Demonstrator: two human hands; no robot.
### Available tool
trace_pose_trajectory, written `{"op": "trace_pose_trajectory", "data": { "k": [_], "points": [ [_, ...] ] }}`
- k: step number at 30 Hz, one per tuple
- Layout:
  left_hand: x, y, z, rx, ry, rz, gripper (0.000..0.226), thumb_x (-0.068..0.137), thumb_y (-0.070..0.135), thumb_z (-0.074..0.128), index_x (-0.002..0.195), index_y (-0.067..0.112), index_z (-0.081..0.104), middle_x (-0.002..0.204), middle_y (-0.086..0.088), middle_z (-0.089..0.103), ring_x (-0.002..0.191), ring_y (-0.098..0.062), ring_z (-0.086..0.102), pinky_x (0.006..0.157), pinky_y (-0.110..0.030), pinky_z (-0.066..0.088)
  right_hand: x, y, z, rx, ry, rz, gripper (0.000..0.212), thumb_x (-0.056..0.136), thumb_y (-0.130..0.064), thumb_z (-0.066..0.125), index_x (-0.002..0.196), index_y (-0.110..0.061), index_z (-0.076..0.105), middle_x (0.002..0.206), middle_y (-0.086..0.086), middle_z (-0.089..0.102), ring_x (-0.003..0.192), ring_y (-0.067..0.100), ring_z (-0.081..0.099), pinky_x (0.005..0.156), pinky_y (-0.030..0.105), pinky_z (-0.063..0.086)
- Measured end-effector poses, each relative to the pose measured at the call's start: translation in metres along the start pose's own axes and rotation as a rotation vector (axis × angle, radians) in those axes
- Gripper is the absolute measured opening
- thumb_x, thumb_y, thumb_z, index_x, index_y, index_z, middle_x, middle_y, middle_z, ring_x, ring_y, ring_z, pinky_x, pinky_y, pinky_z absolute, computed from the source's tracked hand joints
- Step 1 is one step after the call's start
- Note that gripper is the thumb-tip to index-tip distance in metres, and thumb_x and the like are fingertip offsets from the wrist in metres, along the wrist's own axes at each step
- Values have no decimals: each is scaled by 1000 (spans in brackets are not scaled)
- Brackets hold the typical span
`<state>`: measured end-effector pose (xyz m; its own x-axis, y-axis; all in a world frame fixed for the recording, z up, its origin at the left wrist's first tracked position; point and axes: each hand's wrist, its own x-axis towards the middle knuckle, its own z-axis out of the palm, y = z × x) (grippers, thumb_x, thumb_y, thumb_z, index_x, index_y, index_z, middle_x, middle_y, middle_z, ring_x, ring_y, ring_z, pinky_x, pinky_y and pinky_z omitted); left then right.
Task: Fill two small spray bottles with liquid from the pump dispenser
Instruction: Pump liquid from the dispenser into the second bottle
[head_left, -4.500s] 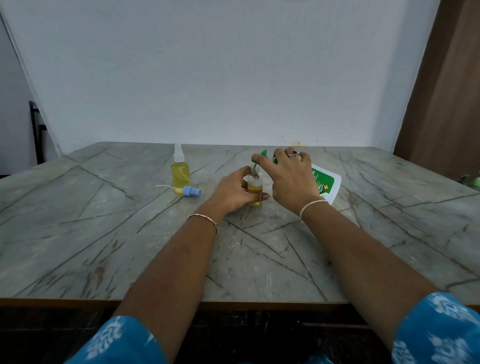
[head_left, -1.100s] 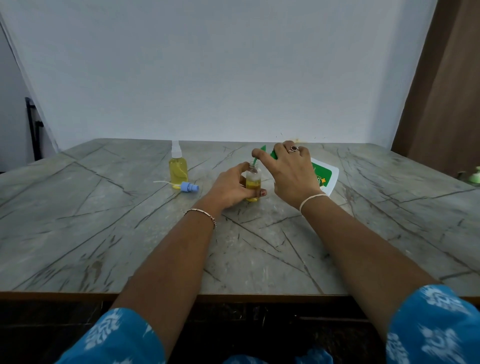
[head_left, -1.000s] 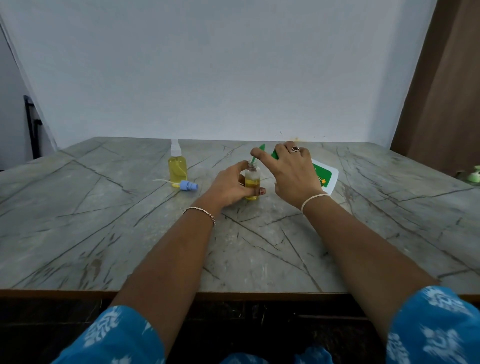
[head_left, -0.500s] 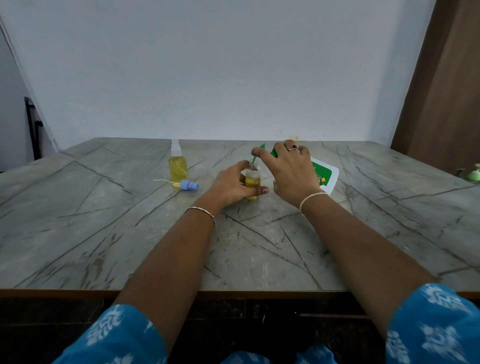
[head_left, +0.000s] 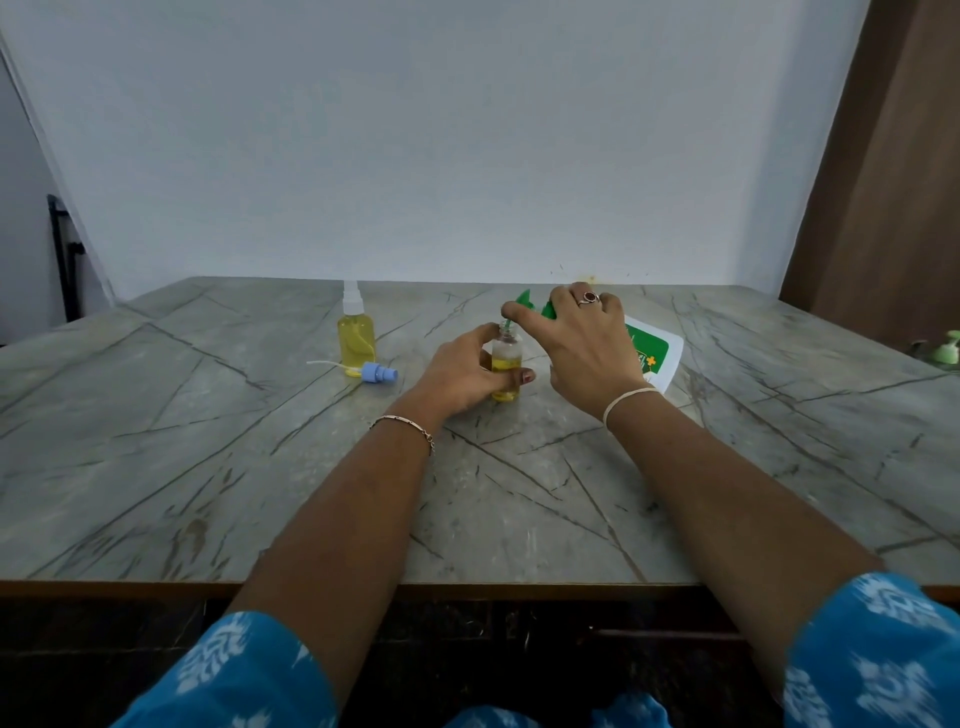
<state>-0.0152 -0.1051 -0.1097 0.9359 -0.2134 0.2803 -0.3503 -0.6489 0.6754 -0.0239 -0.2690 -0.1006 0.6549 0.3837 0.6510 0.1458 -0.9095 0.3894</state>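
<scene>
Head view: the left grip (head_left: 467, 371) is wrapped round the small open bottle (head_left: 506, 358), fingers curled at its left side and the thumb across its front, holding it upright on the bench (head_left: 208, 467). Yellow liquid fills its lower part and its neck is uncapped.

The right grip (head_left: 582, 343) is closed over the green head of the pump dispenser (head_left: 652, 353), which leans over towards the bottle. Its fingers curl over the head, with the index finger stretched along the nozzle to the bottle's mouth. The nozzle tip meets the mouth, and the dispenser's white body with its green label shows behind the wrist.

Left of the hands stands the second spray bottle (head_left: 356, 338), upright, full of yellow liquid, its white sprayer on. Just in front of it a blue spray cap (head_left: 379, 372) lies on its side with its thin tube pointing left.
</scene>
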Motion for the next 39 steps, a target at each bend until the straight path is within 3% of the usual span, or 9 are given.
{"op": "trace_pose_trajectory", "data": {
  "k": [5, 10, 13, 18, 28, 32, 35, 39],
  "points": [
    [-1, 0, -1, -7, -12, 3, 66, 77, 46, 74, 132, 24, 47, 110, -6, 68, 100, -21, 62, 92, -32, 46, 3, -5, 1, 5, 0, 15, 76, 69, -10, 71, 131, -34, 32, 109, 13, 56, 107, 35, 50, 84, 48, 43],
    [-3, 2, -2, -34, -10, 4, 70, 78, 44, 73, 137, 20, 43, 112, -9, 67, 99, -21, 61, 91, -29, 43, 1, -5, 2, 4, 10, 14, 80, 68, -10, 71, 134, -34, 31, 108, 14, 56, 104, 35, 51, 83, 48, 44],
    [-5, 2, -3, -53, -20, 0, 69, 78, 41, 74, 136, 18, 44, 111, -7, 67, 96, -20, 60, 86, -27, 41, -3, 0, 2, 8, -3, -3, 88, 73, -11, 67, 144, -37, 21, 110, 15, 54, 106, 35, 50, 84, 48, 43],
    [-1, -3, -1, -34, -19, 6, 63, 75, 45, 76, 128, 22, 51, 108, -6, 70, 96, -21, 65, 94, -37, 49, -3, 3, 3, 36, -8, -11, 110, 74, -17, 69, 151, -34, -8, 106, 12, 54, 105, 33, 50, 83, 44, 43],
    [0, -4, -1, -48, -14, 25, 56, 75, 45, 76, 121, 23, 54, 107, -6, 71, 96, -21, 66, 94, -38, 49, 4, -5, 1, 107, -20, 42, 80, 73, -16, 71, 136, -27, 24, 115, 11, 55, 112, 33, 49, 90, 46, 41],
    [0, -4, -1, -55, -9, 19, 63, 76, 44, 76, 129, 23, 50, 111, -6, 70, 100, -21, 65, 95, -33, 47, 2, -4, 3, 84, -4, 29, 84, 72, -17, 72, 136, -29, 19, 112, 11, 56, 109, 33, 50, 88, 46, 42],
    [2, -6, -1, -57, -12, 3, 70, 73, 47, 76, 132, 22, 49, 108, -5, 71, 99, -20, 65, 97, -38, 48, -2, 1, 5, 70, 7, 4, 92, 71, -16, 72, 141, -32, 15, 107, 12, 56, 106, 33, 51, 85, 46, 43],
    [1, -4, -1, -67, -17, 6, 65, 74, 44, 77, 129, 23, 50, 104, -7, 72, 98, -20, 66, 95, -36, 48, -5, 5, 5, 66, 21, -8, 106, 71, -15, 71, 150, -33, 3, 102, 12, 56, 102, 33, 51, 83, 46, 44]
  ]
}}
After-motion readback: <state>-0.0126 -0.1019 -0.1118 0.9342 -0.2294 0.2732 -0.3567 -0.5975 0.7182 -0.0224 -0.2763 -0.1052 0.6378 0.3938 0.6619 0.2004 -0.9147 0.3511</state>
